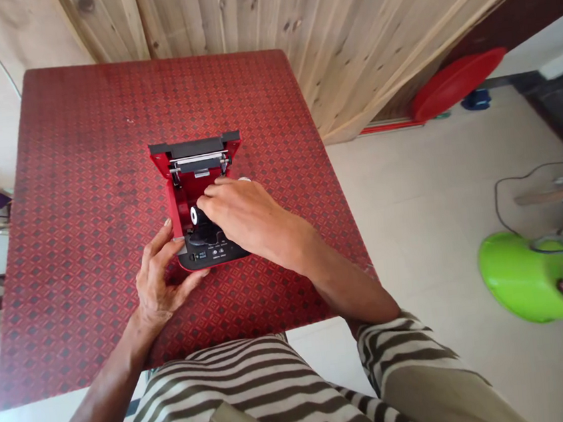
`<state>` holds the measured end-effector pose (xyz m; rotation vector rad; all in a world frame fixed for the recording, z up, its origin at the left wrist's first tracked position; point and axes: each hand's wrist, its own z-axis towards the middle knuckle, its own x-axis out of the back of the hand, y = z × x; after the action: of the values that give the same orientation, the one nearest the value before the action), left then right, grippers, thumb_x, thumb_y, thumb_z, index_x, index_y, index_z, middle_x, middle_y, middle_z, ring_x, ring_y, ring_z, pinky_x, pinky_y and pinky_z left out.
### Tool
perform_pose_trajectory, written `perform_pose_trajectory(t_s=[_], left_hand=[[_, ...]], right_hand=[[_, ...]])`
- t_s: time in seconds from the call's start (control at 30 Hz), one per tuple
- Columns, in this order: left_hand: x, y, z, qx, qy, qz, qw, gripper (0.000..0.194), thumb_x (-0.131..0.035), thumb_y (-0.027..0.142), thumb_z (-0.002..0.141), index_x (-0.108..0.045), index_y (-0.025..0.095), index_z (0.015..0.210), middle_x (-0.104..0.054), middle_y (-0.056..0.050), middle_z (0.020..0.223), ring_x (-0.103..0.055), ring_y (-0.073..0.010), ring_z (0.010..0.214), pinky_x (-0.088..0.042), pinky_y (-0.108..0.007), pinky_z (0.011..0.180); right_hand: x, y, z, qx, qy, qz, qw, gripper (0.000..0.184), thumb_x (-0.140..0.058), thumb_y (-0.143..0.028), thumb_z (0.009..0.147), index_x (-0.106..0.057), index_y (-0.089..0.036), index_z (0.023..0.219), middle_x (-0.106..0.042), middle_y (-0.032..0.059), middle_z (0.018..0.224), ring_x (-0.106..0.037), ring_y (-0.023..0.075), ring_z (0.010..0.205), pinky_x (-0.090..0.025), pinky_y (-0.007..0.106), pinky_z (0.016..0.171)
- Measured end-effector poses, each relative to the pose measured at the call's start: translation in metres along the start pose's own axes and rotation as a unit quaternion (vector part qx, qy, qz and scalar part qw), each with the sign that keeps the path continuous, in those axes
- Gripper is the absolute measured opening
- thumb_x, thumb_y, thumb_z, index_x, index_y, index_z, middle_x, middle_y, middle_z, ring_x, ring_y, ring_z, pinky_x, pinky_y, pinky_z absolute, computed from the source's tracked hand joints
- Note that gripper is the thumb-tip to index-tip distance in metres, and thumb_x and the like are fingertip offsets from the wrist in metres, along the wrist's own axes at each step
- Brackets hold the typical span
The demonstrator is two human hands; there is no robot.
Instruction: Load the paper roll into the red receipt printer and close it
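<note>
A small red and black printer (225,249) with its lid (198,154) raised rests on the table. My left hand (156,278) grips its left front corner, fingers along the side and thumb at the front edge. My right hand (249,218) reaches over the open compartment, its fingers curled down around a black roll with a white core (195,216). The roll lies at the compartment's front, mostly covered by my hand. A bit of something white (245,179) shows beyond my right knuckles; its kind is unclear.
The printer stands on a table with a red patterned cover (79,158). Wooden panelling (221,16) rises behind it. On the floor to the right are a green plastic stool or basin (509,274), a red round tub (454,85) and a cable (499,198).
</note>
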<state>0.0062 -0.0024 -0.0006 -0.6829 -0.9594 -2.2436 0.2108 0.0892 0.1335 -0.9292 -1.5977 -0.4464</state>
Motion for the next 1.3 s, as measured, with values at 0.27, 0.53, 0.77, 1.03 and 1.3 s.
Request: perform_pose_trajectory(t_s=[0.27, 0.53, 0.77, 1.03, 1.3], left_hand=[[0.001, 0.001, 0.001, 0.000, -0.007, -0.014, 1.000, 0.074, -0.087, 0.044, 0.087, -0.051, 0.026, 0.149, -0.061, -0.016, 0.154, -0.066, -0.0314, 0.139, -0.064, -0.047, 0.109], [0.000, 0.001, 0.000, 0.004, -0.007, -0.018, 1.000, 0.076, -0.088, 0.044, 0.086, -0.050, 0.026, 0.150, -0.061, -0.016, 0.155, -0.066, -0.0313, 0.140, -0.064, -0.047, 0.109], [0.002, 0.001, 0.002, -0.006, -0.002, -0.017, 1.000, 0.074, -0.088, 0.042, 0.087, -0.052, 0.022, 0.149, -0.061, -0.017, 0.154, -0.066, -0.0303, 0.139, -0.064, -0.044, 0.109], [0.002, 0.000, 0.001, -0.007, -0.002, -0.018, 1.000, 0.076, -0.089, 0.041, 0.085, -0.053, 0.022, 0.149, -0.061, -0.018, 0.153, -0.065, -0.0303, 0.140, -0.063, -0.044, 0.109], [0.022, 0.003, 0.011, -0.010, -0.030, -0.015, 0.999, 0.072, -0.084, 0.042, 0.090, -0.052, 0.019, 0.149, -0.065, -0.019, 0.146, -0.067, -0.0303, 0.135, -0.063, -0.047, 0.109]], right_hand=[[0.001, -0.006, 0.019, -0.032, -0.008, -0.001, 0.999, 0.035, -0.044, -0.005, 0.106, -0.076, -0.009, 0.119, -0.078, 0.0214, 0.113, -0.074, 0.0300, 0.111, -0.055, 0.039, 0.090], [-0.008, 0.000, 0.033, -0.023, -0.009, 0.010, 1.000, 0.042, -0.037, 0.000, 0.103, -0.075, -0.007, 0.121, -0.076, 0.0222, 0.117, -0.073, 0.0318, 0.114, -0.055, 0.043, 0.095], [-0.009, 0.000, 0.024, -0.020, -0.012, 0.014, 1.000, 0.044, -0.033, 0.002, 0.105, -0.073, -0.003, 0.122, -0.076, 0.0239, 0.122, -0.072, 0.0298, 0.117, -0.053, 0.040, 0.094], [-0.020, 0.023, -0.009, 0.111, 0.021, 0.151, 0.982, 0.026, -0.055, -0.020, 0.111, -0.079, -0.014, 0.105, -0.082, 0.0103, 0.109, -0.071, 0.0221, 0.104, -0.048, 0.035, 0.095], [-0.033, 0.038, -0.002, 0.134, 0.090, 0.307, 0.938, 0.024, -0.063, -0.003, 0.101, -0.081, -0.017, 0.105, -0.084, 0.0046, 0.107, -0.077, 0.0167, 0.100, -0.051, 0.032, 0.095]])
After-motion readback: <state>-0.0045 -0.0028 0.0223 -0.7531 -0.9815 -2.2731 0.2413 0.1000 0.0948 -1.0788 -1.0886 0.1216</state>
